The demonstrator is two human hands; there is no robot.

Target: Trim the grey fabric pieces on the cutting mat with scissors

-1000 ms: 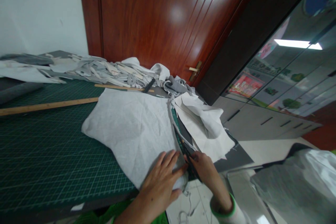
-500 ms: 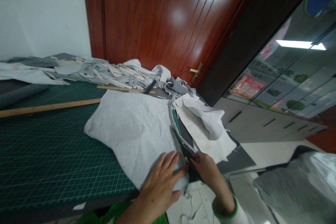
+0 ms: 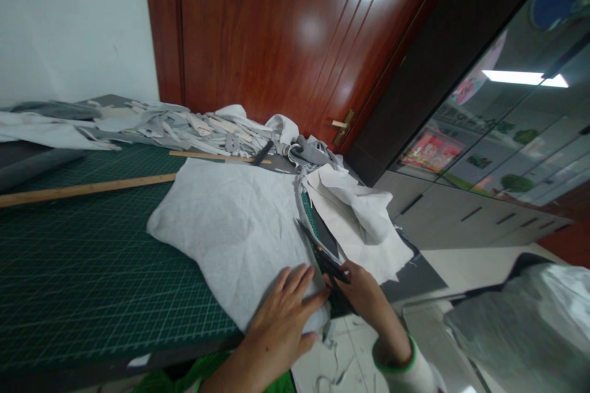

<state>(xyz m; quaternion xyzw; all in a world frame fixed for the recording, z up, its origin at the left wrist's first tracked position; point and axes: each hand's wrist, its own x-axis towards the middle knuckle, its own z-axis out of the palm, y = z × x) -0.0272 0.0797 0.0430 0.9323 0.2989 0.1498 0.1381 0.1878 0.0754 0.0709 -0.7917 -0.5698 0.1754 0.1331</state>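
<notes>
A light grey piece of fabric [image 3: 230,215] lies on the green cutting mat [image 3: 115,270]. My left hand [image 3: 286,319] rests on its near right corner with the fingers spread. Just to the right, my right hand [image 3: 362,291] is closed round the handles of black scissors [image 3: 322,256]. The blades point away from me and lie along the fabric's right edge, one of them over the cloth. A narrow strip of fabric [image 3: 322,248] curves beside the blades. Part of the handles is hidden by my fingers.
White fabric pieces [image 3: 369,221] lie on the right part of the table. Scraps [image 3: 203,126] are heaped along the back, near a wooden door [image 3: 276,31]. A wooden ruler [image 3: 92,188] crosses the mat at left. A large grey bundle [image 3: 516,319] stands at lower right.
The scissors' blades have opened, and one now shows over the fabric's right edge. My right hand has shifted slightly with the handles. My left hand has hardly moved.
</notes>
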